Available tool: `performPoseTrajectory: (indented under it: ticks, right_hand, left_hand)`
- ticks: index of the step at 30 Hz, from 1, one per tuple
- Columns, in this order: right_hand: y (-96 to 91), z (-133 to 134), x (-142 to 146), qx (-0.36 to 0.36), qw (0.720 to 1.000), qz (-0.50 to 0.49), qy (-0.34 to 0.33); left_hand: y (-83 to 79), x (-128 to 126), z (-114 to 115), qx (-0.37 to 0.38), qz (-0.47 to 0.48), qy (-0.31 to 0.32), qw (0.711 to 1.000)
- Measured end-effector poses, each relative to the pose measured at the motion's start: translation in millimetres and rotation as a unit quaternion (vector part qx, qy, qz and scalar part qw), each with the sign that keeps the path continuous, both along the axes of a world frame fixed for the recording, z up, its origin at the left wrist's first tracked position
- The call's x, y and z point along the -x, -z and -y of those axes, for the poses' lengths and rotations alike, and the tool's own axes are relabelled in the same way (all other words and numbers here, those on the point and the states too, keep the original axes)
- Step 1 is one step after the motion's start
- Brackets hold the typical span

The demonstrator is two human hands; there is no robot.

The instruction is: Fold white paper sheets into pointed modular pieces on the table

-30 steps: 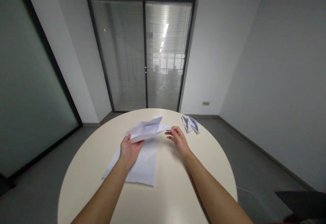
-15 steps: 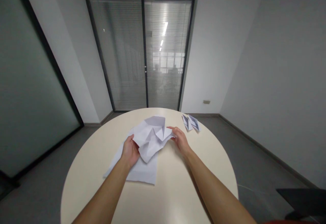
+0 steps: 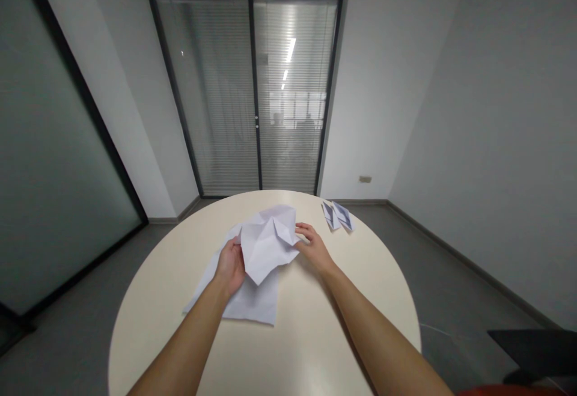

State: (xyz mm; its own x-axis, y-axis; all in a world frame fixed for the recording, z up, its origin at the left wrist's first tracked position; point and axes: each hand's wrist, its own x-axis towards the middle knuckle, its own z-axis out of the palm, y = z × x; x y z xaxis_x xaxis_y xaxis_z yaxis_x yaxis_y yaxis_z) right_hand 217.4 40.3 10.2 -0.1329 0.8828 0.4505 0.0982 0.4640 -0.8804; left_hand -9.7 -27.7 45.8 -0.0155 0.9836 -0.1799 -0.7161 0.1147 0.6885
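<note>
A creased, partly folded white paper (image 3: 269,241) is held up just above a round cream table (image 3: 306,336). My left hand (image 3: 231,267) grips its left edge, fingers closed behind the sheet. My right hand (image 3: 312,246) pinches its right edge, fingertips on the paper. Flat white sheets (image 3: 252,303) lie on the table under the held paper and my left hand.
Two small folded paper pieces (image 3: 338,216) rest at the table's far right. Beyond the table stand glass doors with blinds (image 3: 252,92). A dark object (image 3: 536,351) sits at the lower right, off the table. Grey floor surrounds the table.
The folded paper has opened from a flat boat-like shape into a wider creased sheet. My hands have drawn closer together, and my right hand has taken hold of the right edge.
</note>
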Motion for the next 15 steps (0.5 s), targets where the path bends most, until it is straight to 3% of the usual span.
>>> performPoseTrajectory:
  ticks: [8,15]
  right_hand:
    - [-5.9,7.2,-4.5,0.132,0.981,-0.069,-0.125]
    - [-10.1,16.1,0.7,0.204,0.954,-0.095,-0.201]
  left_hand:
    - [-3.4,12.7,-1.8,0.056,-0.001,-0.058,0.997]
    - [-15.3,32.2,-2.1,-0.005,0.007,-0.070,0.997]
